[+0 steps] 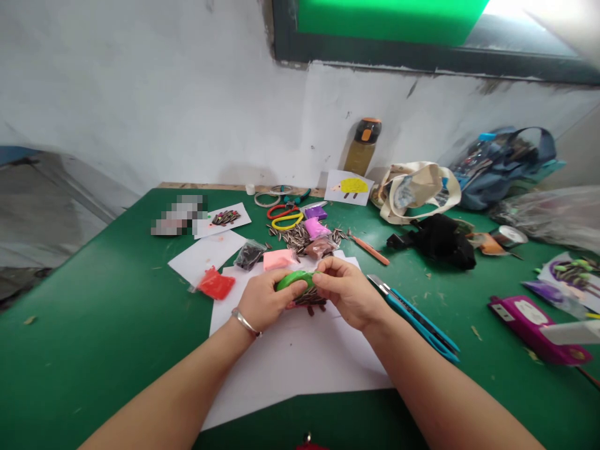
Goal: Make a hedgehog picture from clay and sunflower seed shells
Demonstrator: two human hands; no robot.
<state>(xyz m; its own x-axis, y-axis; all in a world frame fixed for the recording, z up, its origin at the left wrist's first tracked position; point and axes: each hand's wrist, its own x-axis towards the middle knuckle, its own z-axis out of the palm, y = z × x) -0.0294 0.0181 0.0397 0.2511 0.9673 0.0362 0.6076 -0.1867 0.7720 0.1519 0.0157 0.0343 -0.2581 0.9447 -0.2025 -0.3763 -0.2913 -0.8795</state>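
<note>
A small packet of bright green modelling clay (pixel 294 281) is gripped between the thumb and fingers of my left hand (pixel 269 299), which has a silver bracelet at its wrist. My right hand (pixel 344 290) pinches at the right end of that packet, thumb against fingertips. Beneath both hands, partly hidden, lies a seed-covered piece with small brown feet (pixel 315 309) on white paper (pixel 290 369). Packets of salmon-pink clay (pixel 277 260), red clay (pixel 216 284) and black clay (pixel 250 255) lie just beyond and to the left.
A pile of striped sunflower seeds (pixel 291 239) lies behind, beside scissors with red and yellow handles (pixel 287 220). On the right are blue scissors (pixel 429 325), an orange-handled tool (pixel 370 250) and a magenta case (pixel 534 331). A bottle (pixel 362 150) and bags (pixel 412 194) stand by the wall.
</note>
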